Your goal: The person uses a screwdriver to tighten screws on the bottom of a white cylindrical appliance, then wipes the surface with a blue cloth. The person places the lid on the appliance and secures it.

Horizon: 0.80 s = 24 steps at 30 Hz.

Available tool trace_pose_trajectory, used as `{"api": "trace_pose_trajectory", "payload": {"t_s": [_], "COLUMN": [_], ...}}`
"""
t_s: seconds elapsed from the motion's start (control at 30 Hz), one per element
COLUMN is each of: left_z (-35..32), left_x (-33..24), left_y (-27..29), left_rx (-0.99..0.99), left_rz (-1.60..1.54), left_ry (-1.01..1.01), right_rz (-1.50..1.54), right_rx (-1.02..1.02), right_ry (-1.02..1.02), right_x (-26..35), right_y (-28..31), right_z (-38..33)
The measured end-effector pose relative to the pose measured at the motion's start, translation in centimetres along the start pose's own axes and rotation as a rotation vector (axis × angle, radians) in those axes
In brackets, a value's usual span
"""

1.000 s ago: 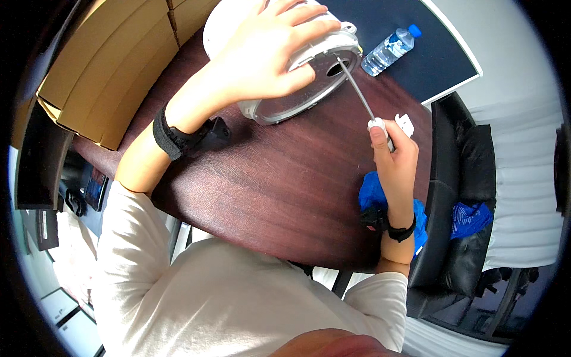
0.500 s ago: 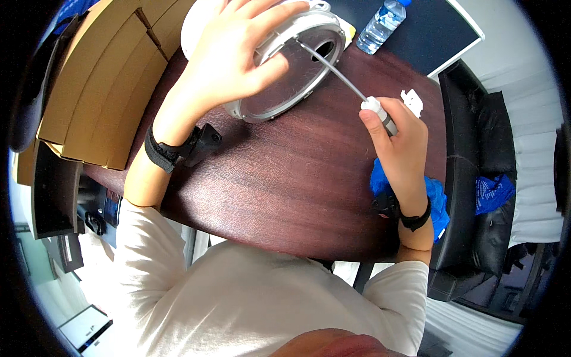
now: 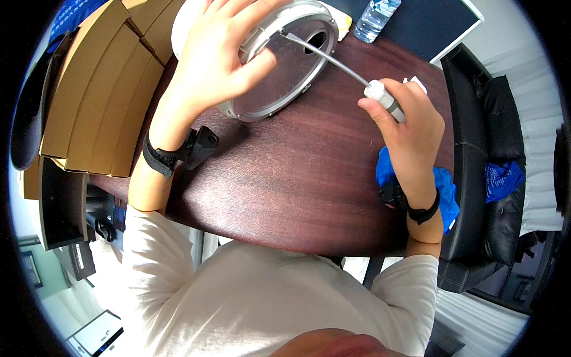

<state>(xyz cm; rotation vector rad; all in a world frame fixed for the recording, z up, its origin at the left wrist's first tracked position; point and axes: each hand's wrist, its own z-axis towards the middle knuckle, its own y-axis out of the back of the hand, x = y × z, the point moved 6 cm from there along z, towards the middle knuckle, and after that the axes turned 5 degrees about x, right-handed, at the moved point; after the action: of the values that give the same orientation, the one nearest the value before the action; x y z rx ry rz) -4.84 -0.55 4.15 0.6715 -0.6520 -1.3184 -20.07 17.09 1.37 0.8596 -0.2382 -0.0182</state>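
My left hand grips the upper left of a round white housing, fingers over its top and thumb beside the ring on its face. The housing is tilted on the table; inside its pale ring is a smooth see-through disc with a dark oval opening. My right hand is closed round the white and grey handle of a screwdriver. The long metal shaft slants up to the left, and its tip meets the inner edge of the ring near my left thumb. Whether the tip sits in a screw is too small to tell.
Brown cardboard boxes stand along the left side of the dark wooden table. A water bottle is at the back right. A blue cloth lies beneath my right wrist, with a white piece beyond my right hand. A black sofa adjoins the right.
My right hand has shifted slightly right and up, and the screwdriver lies at a flatter slant. The whole view has shifted a little. My left hand keeps its hold.
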Motion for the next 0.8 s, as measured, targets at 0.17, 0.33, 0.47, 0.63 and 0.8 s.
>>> {"api": "trace_pose_trajectory", "payload": {"t_s": [0.17, 0.33, 0.47, 0.63, 0.8], "left_z": [0.0, 0.1, 0.1, -0.3, -0.2], "left_x": [0.0, -0.4, -1.3, -0.2, -0.1], "left_y": [0.0, 0.3, 1.2, 0.4, 0.4], "left_rx": [0.009, 0.049, 0.12, 0.071, 0.058], "left_rz": [-0.007, -0.014, -0.121, -0.101, -0.097], "left_ry": [-0.006, 0.028, 0.15, 0.11, 0.081], "right_rz": [-0.111, -0.23, -0.257, -0.135, -0.143], "right_rx": [-0.037, -0.031, -0.014, 0.003, 0.05], "right_ry": [0.038, 0.132, 0.239, 0.252, 0.275], "right_x": [0.3, 1.0, 1.4, 0.7, 0.7], "right_y": [0.9, 2.9, 3.8, 3.1, 3.3], "right_z": [0.3, 2.8, 4.1, 4.0, 4.4]}}
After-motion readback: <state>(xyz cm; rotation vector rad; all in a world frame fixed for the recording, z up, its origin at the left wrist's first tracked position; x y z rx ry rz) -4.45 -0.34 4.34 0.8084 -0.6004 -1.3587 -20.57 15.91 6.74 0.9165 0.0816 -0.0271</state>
